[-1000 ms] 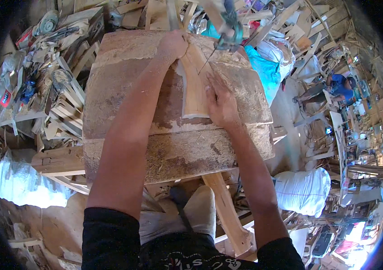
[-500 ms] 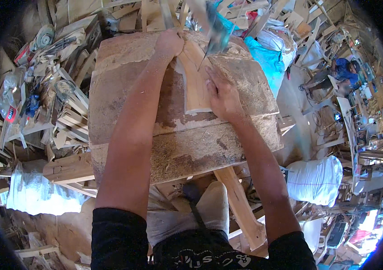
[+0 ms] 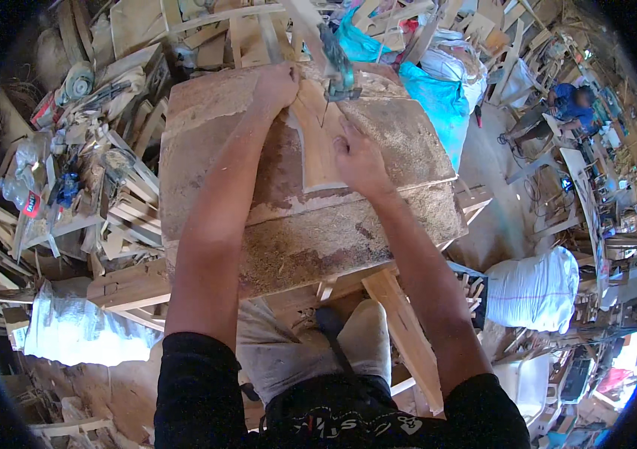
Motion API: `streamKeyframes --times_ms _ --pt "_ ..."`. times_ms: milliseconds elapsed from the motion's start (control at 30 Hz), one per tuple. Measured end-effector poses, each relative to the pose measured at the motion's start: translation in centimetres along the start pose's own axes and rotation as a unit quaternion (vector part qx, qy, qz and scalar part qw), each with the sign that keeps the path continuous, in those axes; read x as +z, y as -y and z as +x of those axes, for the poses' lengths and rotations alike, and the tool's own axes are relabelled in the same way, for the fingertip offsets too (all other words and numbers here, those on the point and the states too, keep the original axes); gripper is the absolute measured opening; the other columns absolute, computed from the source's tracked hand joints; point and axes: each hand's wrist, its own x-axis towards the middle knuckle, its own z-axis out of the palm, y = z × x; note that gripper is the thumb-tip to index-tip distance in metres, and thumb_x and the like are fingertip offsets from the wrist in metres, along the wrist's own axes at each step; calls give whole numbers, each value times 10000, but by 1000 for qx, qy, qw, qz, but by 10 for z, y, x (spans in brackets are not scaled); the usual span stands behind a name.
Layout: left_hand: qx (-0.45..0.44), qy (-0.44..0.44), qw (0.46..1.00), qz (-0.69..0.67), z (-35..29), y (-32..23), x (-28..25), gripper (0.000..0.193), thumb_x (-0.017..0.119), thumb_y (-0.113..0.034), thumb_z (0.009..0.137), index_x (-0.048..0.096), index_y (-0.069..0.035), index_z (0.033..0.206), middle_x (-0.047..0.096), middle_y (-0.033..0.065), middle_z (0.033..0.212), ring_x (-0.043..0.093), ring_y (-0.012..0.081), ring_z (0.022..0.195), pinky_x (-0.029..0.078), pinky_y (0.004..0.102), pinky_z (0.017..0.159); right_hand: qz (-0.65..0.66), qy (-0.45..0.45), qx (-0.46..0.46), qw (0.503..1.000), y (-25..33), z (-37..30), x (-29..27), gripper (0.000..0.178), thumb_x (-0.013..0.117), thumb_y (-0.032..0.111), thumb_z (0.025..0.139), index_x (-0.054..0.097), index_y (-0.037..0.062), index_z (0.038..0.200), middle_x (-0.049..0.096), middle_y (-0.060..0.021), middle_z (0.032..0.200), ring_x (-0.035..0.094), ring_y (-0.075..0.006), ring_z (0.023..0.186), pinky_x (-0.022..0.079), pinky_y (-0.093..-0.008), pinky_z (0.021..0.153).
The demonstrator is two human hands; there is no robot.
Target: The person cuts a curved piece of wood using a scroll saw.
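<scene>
Sawdusty tabletop (image 3: 311, 243), pale curved board (image 3: 320, 157), left hand (image 3: 276, 87) curled around far end, right hand (image 3: 363, 162) half-open at edge

**Curved wooden board (image 3: 320, 157) lies flat under a thin blade (image 3: 324, 116)**

At upper centre, the left hand (image 3: 277, 86) rests, fingers curled, at the board's far left edge. Right of centre, the right hand (image 3: 362, 159) lies on the board's right edge, index finger reaching toward the blade, which drops from a green machine part (image 3: 339, 75) and meets the wood. Sawdust covers the brown worktable (image 3: 311, 251) across the middle. A turquoise sack (image 3: 434, 105) stands at upper right, a white sack (image 3: 531, 288) at lower right. Wood offcuts (image 3: 127, 168) and 1 clear bottle (image 3: 20, 187) crowd the left; 1 co-worker (image 3: 573, 112) sits at far upper right.
</scene>
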Motion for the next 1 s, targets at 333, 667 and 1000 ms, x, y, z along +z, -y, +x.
streamKeyframes --times_ms 333,667,1000 --pt "159 89 983 -36 -19 -10 5 411 426 -433 1045 681 -208 1276 673 108 1340 614 370 1248 415 610 1094 -65 -99 -27 993 18 -1 1 302 610 220 926 652 14 1143 717 -265 1046 683 -477 957 551 -550 876" --pt "184 33 982 -1 -18 0 7 344 450 -339 1042 668 -100 1155 669 195 1235 607 421 1187 476 564 1024 12 -81 -90 993 -7 8 1 321 625 262 959 666 69 1211 726 -264 1016 705 -480 919 567 -564 836" --pt "37 7 998 41 -55 -15 -11 359 485 -368 1012 706 -140 1181 666 147 1303 589 379 1253 451 548 1074 35 8 -161 986 -35 36 -19 368 655 217 974 682 40 1296 685 -213 1310 659 -369 1223 512 -425 1056"
